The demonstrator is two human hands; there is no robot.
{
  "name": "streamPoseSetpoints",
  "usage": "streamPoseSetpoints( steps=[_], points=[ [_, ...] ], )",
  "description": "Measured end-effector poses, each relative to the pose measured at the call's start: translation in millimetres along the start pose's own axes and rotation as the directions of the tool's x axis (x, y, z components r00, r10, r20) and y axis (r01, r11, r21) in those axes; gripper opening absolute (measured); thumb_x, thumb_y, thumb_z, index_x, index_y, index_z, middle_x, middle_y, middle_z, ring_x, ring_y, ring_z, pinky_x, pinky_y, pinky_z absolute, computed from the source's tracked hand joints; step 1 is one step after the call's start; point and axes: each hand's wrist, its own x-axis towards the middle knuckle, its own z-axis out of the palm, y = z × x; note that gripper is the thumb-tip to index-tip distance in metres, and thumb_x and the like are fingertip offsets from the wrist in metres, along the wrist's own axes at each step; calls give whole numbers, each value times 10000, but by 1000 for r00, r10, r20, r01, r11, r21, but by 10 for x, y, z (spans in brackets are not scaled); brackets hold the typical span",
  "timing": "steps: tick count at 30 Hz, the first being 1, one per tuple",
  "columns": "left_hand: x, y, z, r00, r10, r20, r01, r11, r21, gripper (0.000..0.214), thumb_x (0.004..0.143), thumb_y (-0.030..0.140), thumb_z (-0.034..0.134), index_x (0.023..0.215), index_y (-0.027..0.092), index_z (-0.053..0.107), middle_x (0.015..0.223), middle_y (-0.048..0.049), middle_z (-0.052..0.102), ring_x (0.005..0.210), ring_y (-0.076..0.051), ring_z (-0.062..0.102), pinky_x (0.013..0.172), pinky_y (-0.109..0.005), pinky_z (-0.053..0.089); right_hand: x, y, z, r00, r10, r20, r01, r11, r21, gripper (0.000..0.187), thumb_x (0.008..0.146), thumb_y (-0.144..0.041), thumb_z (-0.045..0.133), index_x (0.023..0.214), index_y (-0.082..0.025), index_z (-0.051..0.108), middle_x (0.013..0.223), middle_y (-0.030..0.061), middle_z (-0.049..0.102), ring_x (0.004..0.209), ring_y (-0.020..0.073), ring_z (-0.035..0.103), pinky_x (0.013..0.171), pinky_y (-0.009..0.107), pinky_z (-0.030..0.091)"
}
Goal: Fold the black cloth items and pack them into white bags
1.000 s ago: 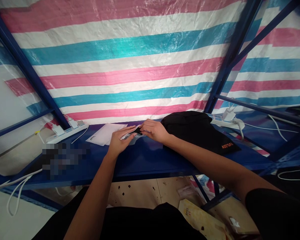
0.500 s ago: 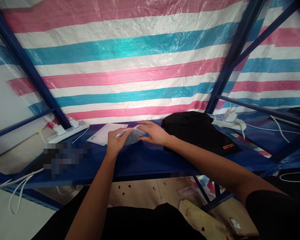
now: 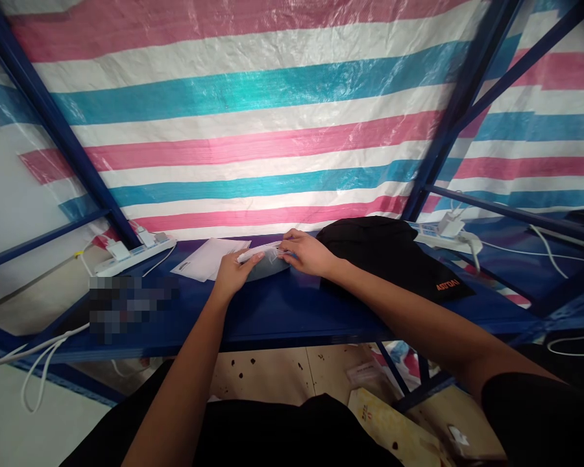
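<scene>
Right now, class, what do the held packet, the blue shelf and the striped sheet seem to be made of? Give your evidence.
Held packet: probably thin plastic film, with pale, translucent-looking patches and glossy creases.
Blue shelf: likely painted metal, smooth, showing a soft sheen.
Striped sheet: apparently plastic tarpaulin, shiny, wrinkled and catching bright glare.

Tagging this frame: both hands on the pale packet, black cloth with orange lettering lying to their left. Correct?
Wrong side: the head view shows the black cloth with orange lettering lying to the right of the left hand and right hand. Both hands are on the pale packet, as stated.
</scene>
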Motion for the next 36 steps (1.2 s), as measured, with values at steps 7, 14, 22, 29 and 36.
streamPoseSetpoints(
  steps=[7,14,22,29,36],
  points=[
    [-6,31,55,998,-49,36,51,996,-73,436,959,595,766,999,177,882,911,-49,844,856,-291,775,768,-364,611,-23,11,9,999,41,30,-40,999,-37,156,1097,-276,579,1130,-182,699,1194,179,753,1341,367,631,1119,573,493],
    [-10,-4,118,981,152,123,-154,988,2,507,1107,543,560,1459,222,733,1451,-96,749,1385,-328,680,1175,-451,545,-64,95,32,971,202,-129,-219,966,-140,125,1040,-224,646,1137,-199,720,1193,201,751,1443,442,521,1170,693,446],
    [-8,-71,142,905,376,198,-406,903,142,385,1099,420,562,1369,257,784,1460,-106,741,1364,-312,701,1195,-513,542,73,-206,50,976,-133,-171,163,970,178,359,1053,-406,721,1398,-305,721,1350,123,729,1435,365,550,1193,636,500],
    [-6,0,149,901,380,211,-410,904,120,388,1114,429,539,1318,246,813,1439,-107,755,1333,-315,724,1169,-507,567,115,-162,68,977,-161,-142,189,959,212,235,1120,-358,593,1255,-261,759,1229,117,763,1333,322,596,1133,547,535],
    [-26,80,83,966,244,86,-247,969,30,407,1107,515,563,1267,246,823,1306,-68,816,1278,-310,742,1134,-459,577,-40,337,-203,992,57,-114,-40,988,150,291,1119,-442,560,1091,-212,735,1104,141,736,1138,329,643,1057,534,527]
  ],
)
